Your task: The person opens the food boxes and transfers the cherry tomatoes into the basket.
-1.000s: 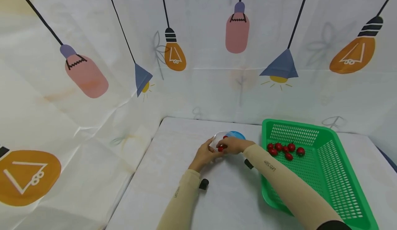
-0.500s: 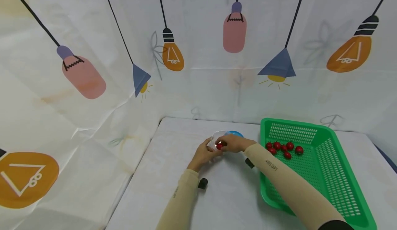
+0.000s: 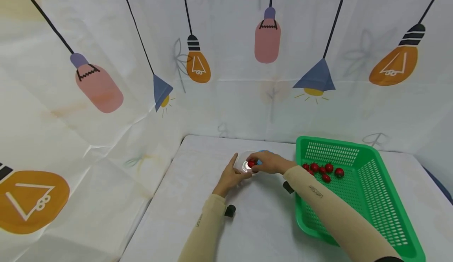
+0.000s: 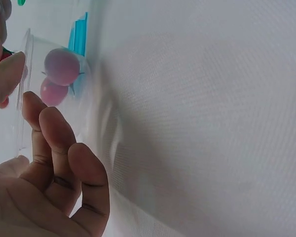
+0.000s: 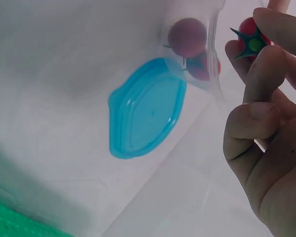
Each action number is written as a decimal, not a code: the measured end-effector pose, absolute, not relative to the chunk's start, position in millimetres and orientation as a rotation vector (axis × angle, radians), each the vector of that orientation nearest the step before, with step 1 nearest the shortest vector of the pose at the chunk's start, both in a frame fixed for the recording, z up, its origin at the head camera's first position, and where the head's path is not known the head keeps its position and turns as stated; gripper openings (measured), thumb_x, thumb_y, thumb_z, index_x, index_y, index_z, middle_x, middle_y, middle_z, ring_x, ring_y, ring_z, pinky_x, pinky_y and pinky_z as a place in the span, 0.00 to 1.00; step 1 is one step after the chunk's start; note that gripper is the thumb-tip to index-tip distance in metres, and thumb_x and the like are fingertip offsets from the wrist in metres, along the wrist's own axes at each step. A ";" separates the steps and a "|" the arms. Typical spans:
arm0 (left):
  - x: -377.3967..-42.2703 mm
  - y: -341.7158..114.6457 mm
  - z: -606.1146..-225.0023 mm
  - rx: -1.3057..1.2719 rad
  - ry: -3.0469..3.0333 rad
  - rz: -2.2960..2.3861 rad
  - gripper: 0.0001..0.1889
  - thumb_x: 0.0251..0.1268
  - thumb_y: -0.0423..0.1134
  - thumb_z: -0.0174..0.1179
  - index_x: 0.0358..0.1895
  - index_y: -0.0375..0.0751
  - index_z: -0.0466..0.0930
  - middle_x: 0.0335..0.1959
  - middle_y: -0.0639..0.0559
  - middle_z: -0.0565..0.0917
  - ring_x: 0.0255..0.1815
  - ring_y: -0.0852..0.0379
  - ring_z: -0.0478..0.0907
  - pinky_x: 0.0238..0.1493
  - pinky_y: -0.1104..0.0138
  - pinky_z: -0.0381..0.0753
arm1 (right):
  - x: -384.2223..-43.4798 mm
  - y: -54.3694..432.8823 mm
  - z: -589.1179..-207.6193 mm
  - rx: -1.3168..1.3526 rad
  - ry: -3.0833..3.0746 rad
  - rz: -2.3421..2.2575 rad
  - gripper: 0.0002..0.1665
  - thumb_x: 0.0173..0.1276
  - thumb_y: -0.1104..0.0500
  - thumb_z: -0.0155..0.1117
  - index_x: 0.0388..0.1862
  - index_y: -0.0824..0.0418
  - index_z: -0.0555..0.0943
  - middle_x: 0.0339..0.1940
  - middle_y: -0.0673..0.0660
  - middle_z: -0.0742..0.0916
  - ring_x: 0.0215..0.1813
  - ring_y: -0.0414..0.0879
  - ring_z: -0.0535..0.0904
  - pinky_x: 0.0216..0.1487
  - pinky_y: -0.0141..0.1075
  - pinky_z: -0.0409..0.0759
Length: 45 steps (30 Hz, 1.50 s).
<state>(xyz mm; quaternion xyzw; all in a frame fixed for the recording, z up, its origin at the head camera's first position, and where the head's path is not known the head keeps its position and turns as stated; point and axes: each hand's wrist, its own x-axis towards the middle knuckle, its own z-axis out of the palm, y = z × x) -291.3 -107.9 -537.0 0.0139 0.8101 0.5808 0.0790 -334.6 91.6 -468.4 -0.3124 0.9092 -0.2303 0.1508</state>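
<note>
A small clear plastic container (image 3: 241, 160) stands on the white cloth in the head view; two cherry tomatoes (image 4: 62, 66) show through its wall in the left wrist view. My left hand (image 3: 228, 178) holds it from the near left, index finger stretched along the far side and thumb on the near side. Above the container's rim, my right hand (image 3: 267, 163) pinches a red cherry tomato (image 5: 247, 40) with a green star-shaped stem between its fingertips. A blue plastic lid (image 5: 148, 113) lies right beside the container, partly hidden by the right hand in the head view.
On the right stands a large green perforated basket (image 3: 371, 183) with several cherry tomatoes (image 3: 326, 178) in its far left part. My right forearm reaches across its left side. A white sheet with printed lamps (image 3: 267, 42) hangs behind and along the left.
The left index finger has straightened and lifted. The right hand has shifted slightly with the pinched cherry tomato, which sits a little higher over the container. The basket's tomatoes stay put.
</note>
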 end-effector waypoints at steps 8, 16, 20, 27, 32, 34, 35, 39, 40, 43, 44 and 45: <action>-291.6 -107.7 -539.4 0.063 2.442 1.726 0.54 0.57 0.44 0.77 0.83 0.57 0.49 0.22 0.50 0.79 0.24 0.58 0.75 0.27 0.67 0.75 | -322.9 104.3 -451.9 -0.892 2.647 -0.693 0.21 0.73 0.55 0.67 0.63 0.56 0.80 0.53 0.55 0.86 0.56 0.55 0.80 0.58 0.53 0.78; -290.5 -105.6 -538.1 0.037 2.476 1.689 0.53 0.57 0.46 0.76 0.82 0.59 0.52 0.23 0.50 0.77 0.23 0.56 0.74 0.28 0.66 0.75 | -308.6 122.3 -431.6 -0.913 2.721 -0.724 0.25 0.71 0.52 0.69 0.65 0.57 0.80 0.53 0.54 0.86 0.54 0.51 0.81 0.54 0.47 0.82; -291.9 -105.5 -538.5 0.026 2.502 1.655 0.53 0.57 0.46 0.77 0.82 0.58 0.52 0.24 0.50 0.78 0.25 0.56 0.74 0.29 0.66 0.76 | -301.0 134.6 -426.5 -0.897 2.742 -0.791 0.25 0.71 0.51 0.69 0.65 0.55 0.80 0.52 0.52 0.86 0.49 0.48 0.81 0.47 0.42 0.83; -293.9 -104.7 -538.5 0.018 2.518 1.621 0.53 0.56 0.45 0.77 0.82 0.57 0.53 0.26 0.49 0.79 0.26 0.56 0.75 0.29 0.66 0.76 | -280.8 170.2 -413.9 -0.842 2.791 -0.922 0.27 0.71 0.49 0.69 0.67 0.53 0.78 0.55 0.53 0.86 0.31 0.43 0.76 0.31 0.37 0.79; -293.6 -104.9 -536.8 0.027 2.536 1.605 0.52 0.56 0.45 0.77 0.82 0.56 0.53 0.28 0.48 0.78 0.27 0.55 0.74 0.30 0.65 0.76 | -267.9 197.2 -407.0 -0.727 2.831 -0.944 0.29 0.71 0.45 0.68 0.67 0.52 0.77 0.56 0.56 0.85 0.29 0.43 0.76 0.27 0.38 0.77; -293.6 -104.4 -536.0 0.026 2.545 1.592 0.53 0.57 0.46 0.77 0.82 0.56 0.53 0.29 0.48 0.78 0.27 0.55 0.74 0.30 0.65 0.76 | -264.4 206.9 -406.7 -0.706 2.852 -0.930 0.28 0.71 0.44 0.68 0.67 0.51 0.77 0.55 0.56 0.85 0.28 0.44 0.76 0.26 0.38 0.77; -293.5 -104.1 -535.5 0.025 2.550 1.583 0.53 0.57 0.46 0.76 0.82 0.56 0.52 0.29 0.48 0.78 0.27 0.55 0.74 0.30 0.65 0.76 | -262.8 211.2 -407.0 -0.700 2.863 -0.921 0.28 0.71 0.44 0.68 0.67 0.51 0.78 0.55 0.56 0.85 0.28 0.43 0.76 0.26 0.38 0.77; -292.5 -103.1 -534.0 0.031 2.560 1.567 0.53 0.57 0.46 0.77 0.82 0.55 0.52 0.29 0.48 0.78 0.27 0.55 0.74 0.30 0.65 0.76 | -256.7 226.6 -410.0 -0.718 2.894 -0.930 0.26 0.71 0.47 0.69 0.65 0.52 0.79 0.54 0.56 0.86 0.28 0.43 0.78 0.24 0.37 0.77; -292.3 -103.1 -533.5 0.033 2.562 1.564 0.53 0.56 0.46 0.77 0.82 0.55 0.52 0.29 0.48 0.78 0.26 0.56 0.74 0.30 0.65 0.76 | -255.4 229.7 -411.0 -0.730 2.903 -0.934 0.25 0.71 0.48 0.69 0.65 0.52 0.79 0.53 0.55 0.86 0.29 0.43 0.78 0.24 0.36 0.77; -291.9 -103.2 -533.0 0.035 2.561 1.563 0.53 0.56 0.45 0.77 0.82 0.55 0.52 0.29 0.48 0.78 0.26 0.56 0.74 0.30 0.65 0.76 | -251.5 238.4 -414.0 -0.745 2.930 -0.941 0.24 0.71 0.48 0.69 0.63 0.52 0.80 0.52 0.54 0.87 0.30 0.42 0.79 0.26 0.36 0.77; -292.0 -103.1 -533.1 0.033 2.560 1.564 0.53 0.56 0.45 0.77 0.82 0.55 0.52 0.29 0.48 0.78 0.26 0.56 0.73 0.30 0.66 0.76 | -250.2 241.4 -415.1 -0.745 2.933 -0.945 0.24 0.71 0.47 0.69 0.63 0.52 0.80 0.51 0.54 0.87 0.30 0.42 0.79 0.27 0.36 0.77; -292.0 -102.9 -533.3 0.026 2.556 1.565 0.53 0.56 0.45 0.77 0.82 0.56 0.52 0.29 0.48 0.78 0.26 0.56 0.73 0.30 0.66 0.76 | -248.7 244.2 -416.0 -0.740 2.938 -0.944 0.24 0.71 0.47 0.69 0.62 0.52 0.80 0.51 0.54 0.87 0.29 0.42 0.79 0.26 0.36 0.76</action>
